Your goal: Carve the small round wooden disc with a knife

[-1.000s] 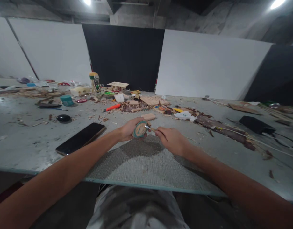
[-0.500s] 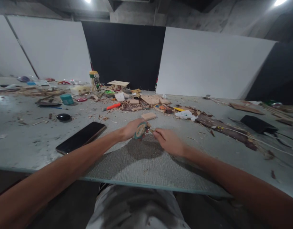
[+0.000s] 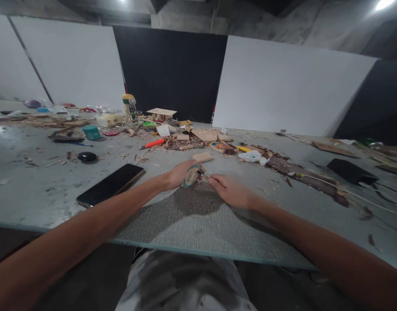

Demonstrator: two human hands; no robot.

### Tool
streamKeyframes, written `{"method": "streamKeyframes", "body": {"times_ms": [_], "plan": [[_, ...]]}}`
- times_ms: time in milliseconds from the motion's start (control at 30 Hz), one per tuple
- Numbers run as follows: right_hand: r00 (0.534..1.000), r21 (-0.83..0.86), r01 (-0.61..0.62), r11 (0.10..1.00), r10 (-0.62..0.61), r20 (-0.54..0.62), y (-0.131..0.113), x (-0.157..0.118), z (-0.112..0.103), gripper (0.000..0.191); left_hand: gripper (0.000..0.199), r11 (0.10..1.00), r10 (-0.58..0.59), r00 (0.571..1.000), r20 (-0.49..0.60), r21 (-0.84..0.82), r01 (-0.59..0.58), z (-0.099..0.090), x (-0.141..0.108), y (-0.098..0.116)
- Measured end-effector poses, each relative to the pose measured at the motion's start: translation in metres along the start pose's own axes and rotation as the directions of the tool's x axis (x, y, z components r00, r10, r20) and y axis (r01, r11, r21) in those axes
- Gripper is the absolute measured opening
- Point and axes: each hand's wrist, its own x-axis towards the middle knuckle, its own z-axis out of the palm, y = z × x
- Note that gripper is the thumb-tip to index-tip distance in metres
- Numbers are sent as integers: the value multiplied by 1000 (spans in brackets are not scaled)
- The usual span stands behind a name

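My left hand [image 3: 179,175] is closed around a round wooden disc [image 3: 191,177] with a teal rim, its pale, uneven face turned towards me. In my right hand [image 3: 231,189] is a slim carving tool [image 3: 205,175], pinched by its pale handle. The tool's dark tip meets the right side of the disc's face. Both hands are held above the near part of the table. Just beyond the disc lies a pale wooden block [image 3: 203,157].
A phone [image 3: 111,185] and a black mouse-shaped object [image 3: 87,157] lie to the left. Further back are an orange cutter [image 3: 153,143], a teal container [image 3: 91,132], a bottle [image 3: 130,110] and wood scraps. A bark-covered branch [image 3: 302,175] stretches right, near a black case [image 3: 351,171].
The disc's face has turned slightly more towards me, and the tool's tip has shifted a little on it. Both hands keep their grip. The camera view has shifted slightly.
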Motion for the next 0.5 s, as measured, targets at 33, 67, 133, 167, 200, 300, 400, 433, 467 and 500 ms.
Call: {"method": "streamKeyframes", "body": {"times_ms": [33, 67, 133, 167, 200, 300, 400, 433, 467, 500], "plan": [[998, -117, 22, 993, -28, -48, -1, 0, 0, 29, 32, 1000, 0, 1000, -2, 12, 0, 1, 0, 1], [996, -217, 22, 976, -40, -79, -3, 0, 0, 29, 31, 1000, -2, 1000, -5, 18, 2, 1, 0, 1], [995, -374, -21, 927, -18, -101, -9, -1, 0, 30, 31, 1000, -7, 1000, -16, 11, 7, 2, -1, 2], [995, -443, -48, 895, 4, -100, -12, -3, 0, 31, 31, 1000, -3, 1000, -15, 8, 3, 2, -1, 2], [995, -506, -76, 859, 30, -98, -16, -5, 0, 32, 31, 1000, -1, 1000, -11, 4, 1, 2, -1, 3], [992, -639, -120, 760, 69, -104, -24, -9, -2, 34, 34, 999, -37, 999, -2, -14, 37, 2, -2, 3], [992, -633, -114, 766, 56, -111, -23, -8, -3, 32, 33, 995, -96, 995, -30, -43, 95, 1, -2, 4], [994, -580, -94, 809, 40, -106, -21, -6, -4, 31, 32, 993, -104, 994, -32, -54, 103, 0, -2, 4], [995, -501, -68, 863, 22, -97, -18, -5, -4, 30, 32, 992, -106, 994, -30, -66, 104, -1, -1, 4], [997, -400, -34, 916, 3, -79, -14, -3, -5, 30, 33, 992, -98, 995, -25, -79, 96, -2, -1, 4]]}}
